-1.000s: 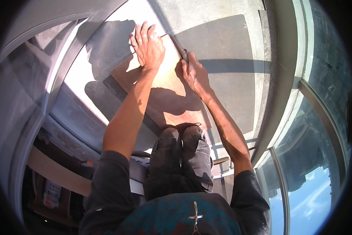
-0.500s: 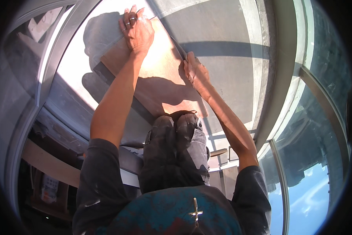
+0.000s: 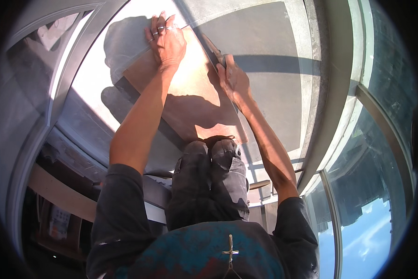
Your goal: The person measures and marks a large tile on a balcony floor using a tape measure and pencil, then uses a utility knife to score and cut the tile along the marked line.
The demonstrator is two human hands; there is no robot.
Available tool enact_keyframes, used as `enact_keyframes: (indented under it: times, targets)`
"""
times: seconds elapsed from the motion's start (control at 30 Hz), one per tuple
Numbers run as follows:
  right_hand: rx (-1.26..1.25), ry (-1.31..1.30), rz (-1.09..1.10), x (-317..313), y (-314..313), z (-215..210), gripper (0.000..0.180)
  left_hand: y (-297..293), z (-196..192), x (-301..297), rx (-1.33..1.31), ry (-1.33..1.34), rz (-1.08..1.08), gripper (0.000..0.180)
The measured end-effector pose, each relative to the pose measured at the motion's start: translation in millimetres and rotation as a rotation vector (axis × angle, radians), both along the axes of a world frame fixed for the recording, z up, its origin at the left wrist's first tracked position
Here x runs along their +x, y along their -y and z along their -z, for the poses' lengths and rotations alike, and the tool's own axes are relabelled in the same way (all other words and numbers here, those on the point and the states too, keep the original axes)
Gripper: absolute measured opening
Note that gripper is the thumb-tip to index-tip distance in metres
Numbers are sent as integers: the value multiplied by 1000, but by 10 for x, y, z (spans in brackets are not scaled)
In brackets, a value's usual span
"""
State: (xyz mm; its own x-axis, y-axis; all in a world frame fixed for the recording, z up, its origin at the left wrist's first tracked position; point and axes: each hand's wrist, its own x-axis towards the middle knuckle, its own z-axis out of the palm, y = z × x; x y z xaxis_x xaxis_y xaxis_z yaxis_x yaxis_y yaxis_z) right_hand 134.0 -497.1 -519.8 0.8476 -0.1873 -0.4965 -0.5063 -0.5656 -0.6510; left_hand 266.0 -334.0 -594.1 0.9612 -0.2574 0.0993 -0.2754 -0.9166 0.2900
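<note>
A reddish-brown flat board [image 3: 190,109] lies slanting in front of my knees, part sunlit and part in shadow. My left hand [image 3: 168,46], with rings on several fingers, rests on the board's far end, fingers apart and pointing away from me. At the right long edge of the board, my right hand [image 3: 235,81] is closed round a slim, long tool [image 3: 212,46]. The tool points away from me, up and left along that edge; its exact kind is unclear. Part of it is hidden in my fist.
A large dark grey sheet [image 3: 269,107] lies to the right on a pale floor [image 3: 90,79]. Glass panes [image 3: 381,116] in metal frames stand along the right side. A pale frame [image 3: 62,69] curves up the left. My knees [image 3: 209,153] touch or nearly touch the board's near end.
My right hand has slid a little farther away along the board's edge, and more of the slim tool shows beyond it. My left hand stays at the board's far end.
</note>
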Motion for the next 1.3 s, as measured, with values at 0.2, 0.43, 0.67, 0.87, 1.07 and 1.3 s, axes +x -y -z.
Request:
enact_keyframes:
  times: [0.2,0.43,0.67,0.87,1.07,1.3]
  targets:
    - [23,88,-21,281,-94,214,19,1,37,-4,19,-13,-2,38]
    - [4,74,-43,290,-102,242,20,8,45,-10,-4,-37,-20,36]
    - [5,133,-41,290,-123,226,19,-4,45,-10,-31,-51,-10,37]
    - [-14,148,-51,219,-160,363,20,-5,178,3,88,-53,-30,37]
    - [791,-542,738,-333,70,335,25,-11,38,-16,48,-33,17,37]
    - [-116,-512,-90,-2602,299,-28,23,-2,-40,-11,15,-7,23,37]
